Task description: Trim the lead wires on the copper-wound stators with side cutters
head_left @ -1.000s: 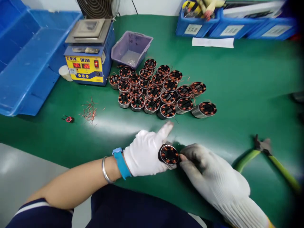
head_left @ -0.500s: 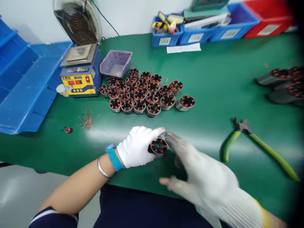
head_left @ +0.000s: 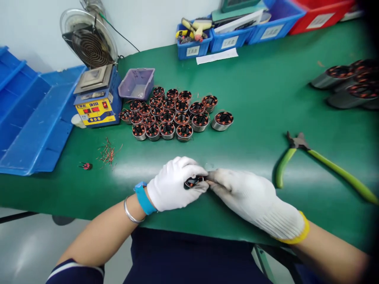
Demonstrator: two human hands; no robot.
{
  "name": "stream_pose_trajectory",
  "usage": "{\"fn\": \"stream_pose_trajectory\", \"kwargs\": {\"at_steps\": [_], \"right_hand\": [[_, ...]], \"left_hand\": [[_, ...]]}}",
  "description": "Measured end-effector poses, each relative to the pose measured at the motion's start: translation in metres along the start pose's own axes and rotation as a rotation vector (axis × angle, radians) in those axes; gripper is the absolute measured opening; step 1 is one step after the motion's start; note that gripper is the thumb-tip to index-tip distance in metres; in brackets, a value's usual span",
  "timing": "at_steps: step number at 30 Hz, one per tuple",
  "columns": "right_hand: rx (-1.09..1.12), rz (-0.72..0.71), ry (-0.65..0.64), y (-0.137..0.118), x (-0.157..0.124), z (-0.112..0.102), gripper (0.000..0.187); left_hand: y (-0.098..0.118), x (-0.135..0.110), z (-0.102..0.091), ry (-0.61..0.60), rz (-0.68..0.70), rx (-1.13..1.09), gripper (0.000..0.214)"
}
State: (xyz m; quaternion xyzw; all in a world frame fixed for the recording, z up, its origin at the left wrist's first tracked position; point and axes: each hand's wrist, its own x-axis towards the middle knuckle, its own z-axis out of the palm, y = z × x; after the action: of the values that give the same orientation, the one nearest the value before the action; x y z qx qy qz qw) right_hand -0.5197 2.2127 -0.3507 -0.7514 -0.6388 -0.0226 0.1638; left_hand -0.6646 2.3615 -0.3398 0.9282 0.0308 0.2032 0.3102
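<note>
The left hand (head_left: pixel 174 184) and right hand (head_left: pixel 254 199) cover most of the coil (head_left: pixel 193 182); far-right stators (head_left: pixel 348 81) are blurred.

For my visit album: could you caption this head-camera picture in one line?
Gloved left hand and right hand pinch a copper-wound stator over the green mat, more stators behind.

Bright, even overhead light, white glare band across green mat (head_left: pixel 133 167) nr front edge, soft shadow under right hand (head_left: pixel 254 201), centre sharp, but rt edge smeared w/ dark vignette, stators (head_left: pixel 340 77) there blurred, straight lines bowed by wide lens.
</note>
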Motion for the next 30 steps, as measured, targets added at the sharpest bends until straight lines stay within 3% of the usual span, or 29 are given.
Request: {"fn": "stream_pose_trajectory", "kwargs": {"at_steps": [4, 9, 12, 14, 15, 17, 19, 21, 24, 30], "right_hand": [[-0.052, -0.090, 0.055, 0.004, -0.003, -0.008, 0.032], [-0.075, -0.101, 0.055, 0.010, -0.013, -0.018, 0.033], [0.055, -0.102, 0.036, 0.016, -0.009, -0.029, 0.031], [0.183, 0.007, 0.001, 0.018, 0.002, -0.038, 0.030], [0.253, 0.099, -0.059, 0.019, 0.010, -0.042, 0.034], [0.408, 0.270, -0.332, 0.019, 0.026, -0.045, 0.044], [0.622, 0.344, -0.680, 0.018, 0.040, -0.041, 0.037], [0.887, 0.379, -0.882, 0.016, 0.049, -0.033, 0.032], [1.161, 0.477, -0.892, 0.014, 0.051, -0.021, 0.038], [1.232, 0.524, -0.874, 0.012, 0.046, -0.019, 0.046]], "left_hand": [[0.004, 0.002, 0.000, -0.042, -0.029, 0.076, 0.015], [0.009, 0.002, 0.003, -0.016, -0.042, 0.133, 0.016], [0.010, 0.002, 0.007, 0.003, -0.051, 0.139, 0.015], [0.010, 0.001, 0.009, 0.024, -0.049, 0.153, 0.013], [0.009, 0.001, 0.010, 0.037, -0.047, 0.164, 0.013], [0.009, 0.000, 0.013, 0.055, -0.035, 0.178, 0.012], [0.008, -0.001, 0.015, 0.071, -0.027, 0.191, 0.011], [0.009, -0.002, 0.017, 0.096, -0.023, 0.214, 0.010], [0.010, -0.002, 0.018, 0.116, -0.023, 0.245, 0.009], [0.016, -0.001, 0.009, 0.072, -0.077, 0.158, 0.018]]}}
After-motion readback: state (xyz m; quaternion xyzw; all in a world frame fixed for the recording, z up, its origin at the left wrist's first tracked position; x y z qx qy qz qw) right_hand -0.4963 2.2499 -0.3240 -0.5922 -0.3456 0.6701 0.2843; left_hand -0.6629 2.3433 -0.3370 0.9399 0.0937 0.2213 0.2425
